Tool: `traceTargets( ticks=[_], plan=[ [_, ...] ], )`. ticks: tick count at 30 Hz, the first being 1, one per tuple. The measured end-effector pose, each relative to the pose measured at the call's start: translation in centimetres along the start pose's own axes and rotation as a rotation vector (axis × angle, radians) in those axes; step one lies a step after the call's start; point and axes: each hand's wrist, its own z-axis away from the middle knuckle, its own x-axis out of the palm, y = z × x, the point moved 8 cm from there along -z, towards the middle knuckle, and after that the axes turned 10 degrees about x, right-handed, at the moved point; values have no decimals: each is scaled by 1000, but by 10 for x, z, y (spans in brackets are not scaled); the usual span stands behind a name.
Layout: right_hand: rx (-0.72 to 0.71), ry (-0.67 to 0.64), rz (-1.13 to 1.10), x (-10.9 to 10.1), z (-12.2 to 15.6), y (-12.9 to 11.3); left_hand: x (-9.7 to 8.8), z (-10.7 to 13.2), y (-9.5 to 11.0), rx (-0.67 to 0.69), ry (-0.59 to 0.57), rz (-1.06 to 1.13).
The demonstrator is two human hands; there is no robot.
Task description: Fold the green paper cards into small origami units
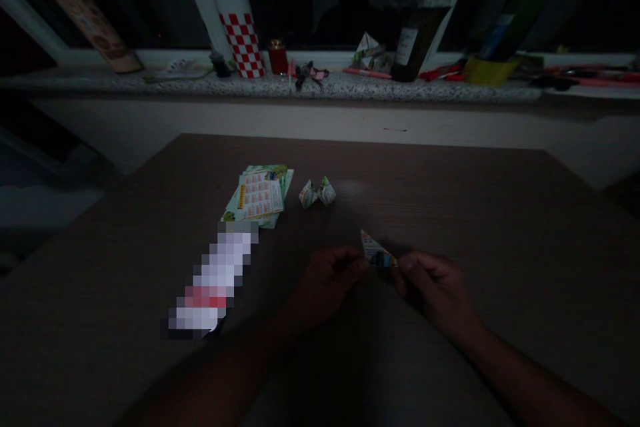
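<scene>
the paper (376, 255) is over the desk (480, 200), its left corner pinched in my left hand (325, 281), its right corner in my right hand (443, 285). beyond sits a paper bow (327, 192), near the cards (260, 196); farther, a checkered bottle (243, 40).

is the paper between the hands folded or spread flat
Folded: the paper shows as a small triangle, its corners at the left hand and right hand.

Your bare left hand (323, 283) and bare right hand (443, 288) join uncovered forearms (520, 380), each tapering toward the wrist; shadow obscures finer detail.
</scene>
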Motion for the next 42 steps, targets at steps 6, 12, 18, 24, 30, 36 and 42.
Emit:
traceTargets(
  ticks=[6, 12, 18, 24, 30, 36, 42],
  plan=[
    [1, 4, 4, -2, -1, 4, 4, 2, -2, 27, -55, -17],
    [-7, 53, 10, 0, -1, 2, 5, 5, -3, 21, -50, -50],
    [-53, 81, 93, 1, -2, -4, 5, 5, 1, 35, -37, -97],
    [-77, 104, 113, -1, -1, -5, 6, 6, 1, 25, -33, -67],
    [-28, 26, 10, 2, 0, -2, 6, 5, 7, 122, -82, -268],
    [11, -1, -48, 1, -2, 1, 9, 7, 21, 314, -90, -589],
    [101, -69, -68, 6, -7, 6, 10, 8, 25, 446, -123, -787]
  ],
)
